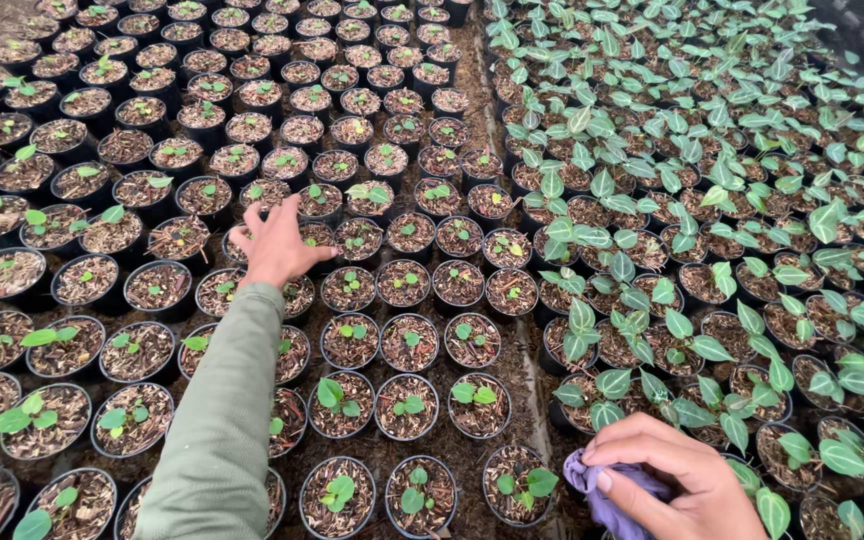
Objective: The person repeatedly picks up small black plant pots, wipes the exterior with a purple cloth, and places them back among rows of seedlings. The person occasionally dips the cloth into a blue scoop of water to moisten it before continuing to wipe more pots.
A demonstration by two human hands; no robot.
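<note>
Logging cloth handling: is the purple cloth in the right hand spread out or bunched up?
Bunched up. The purple cloth sits crumpled in the right hand, with folds poking out beneath the curled fingers.

Head view: I look steeply down, close above my left hand and right hand.
Facing: forward, beyond both hands.

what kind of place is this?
Likely a plant nursery. Rows of small black pots with seedlings cover the ground, leafier plants to the right. The left hand reaches among the pots; the right hand grips a purple cloth.
</note>
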